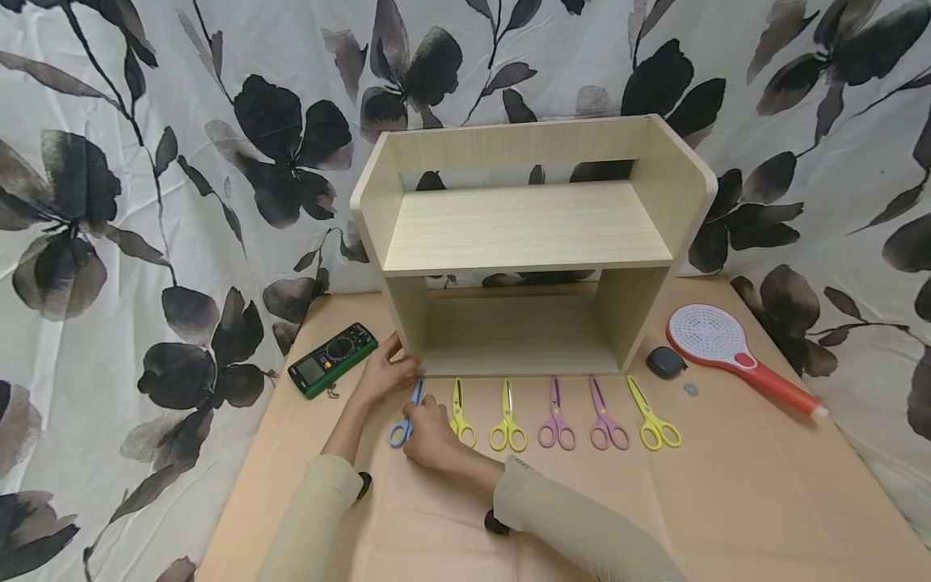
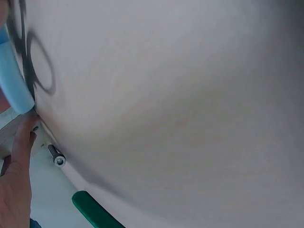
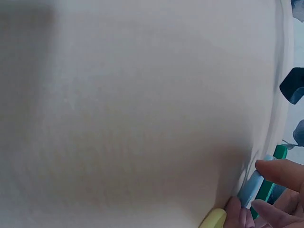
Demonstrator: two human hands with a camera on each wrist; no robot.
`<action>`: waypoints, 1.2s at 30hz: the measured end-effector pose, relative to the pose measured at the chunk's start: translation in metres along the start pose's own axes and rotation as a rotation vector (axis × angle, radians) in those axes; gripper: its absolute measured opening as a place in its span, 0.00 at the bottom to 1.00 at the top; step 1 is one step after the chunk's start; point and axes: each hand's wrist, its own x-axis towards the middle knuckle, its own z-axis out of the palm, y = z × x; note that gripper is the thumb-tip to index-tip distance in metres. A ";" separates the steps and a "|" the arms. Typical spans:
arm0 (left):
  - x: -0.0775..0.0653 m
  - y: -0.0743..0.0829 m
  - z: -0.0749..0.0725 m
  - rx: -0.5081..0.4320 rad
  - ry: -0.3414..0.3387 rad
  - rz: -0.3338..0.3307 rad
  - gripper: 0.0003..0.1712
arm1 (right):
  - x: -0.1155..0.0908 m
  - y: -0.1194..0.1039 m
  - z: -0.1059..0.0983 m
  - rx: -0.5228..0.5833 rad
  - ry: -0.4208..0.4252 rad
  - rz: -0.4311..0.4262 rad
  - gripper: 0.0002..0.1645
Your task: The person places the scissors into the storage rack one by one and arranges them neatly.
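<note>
A pair of blue-handled scissors lies at the left end of a row, blades toward the shelf. My right hand pinches its handle; in the right wrist view, thumb and fingers close around the blue handle. My left hand is at the lower left corner of the wooden shelf, beside the blade tips. One of its fingers stretches to the shelf corner in the left wrist view. Right of these, yellow scissors and purple scissors lie spaced along the shelf's front edge.
A green multimeter lies left of the shelf, with a small metal piece near it. To the right are a dark blue rounded case, a small grey disc and a red-handled round paddle. Floral cloth hangs behind.
</note>
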 end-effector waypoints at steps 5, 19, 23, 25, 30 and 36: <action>0.000 0.000 0.000 -0.012 0.003 0.003 0.44 | -0.003 -0.003 -0.003 0.060 0.001 0.044 0.34; 0.001 -0.001 0.001 -0.007 0.006 -0.009 0.42 | -0.010 0.008 -0.004 0.193 0.106 0.054 0.27; 0.001 -0.001 0.001 -0.007 0.006 -0.009 0.41 | -0.012 0.011 -0.004 0.250 0.139 0.042 0.22; 0.001 -0.001 0.001 -0.012 0.005 -0.012 0.41 | -0.014 0.013 -0.005 0.282 0.149 0.042 0.22; 0.001 -0.002 0.001 -0.021 0.013 -0.027 0.41 | -0.021 0.014 -0.010 0.362 0.163 0.079 0.24; 0.001 -0.001 0.000 -0.009 0.015 -0.028 0.40 | -0.038 0.012 -0.021 0.485 0.142 0.081 0.24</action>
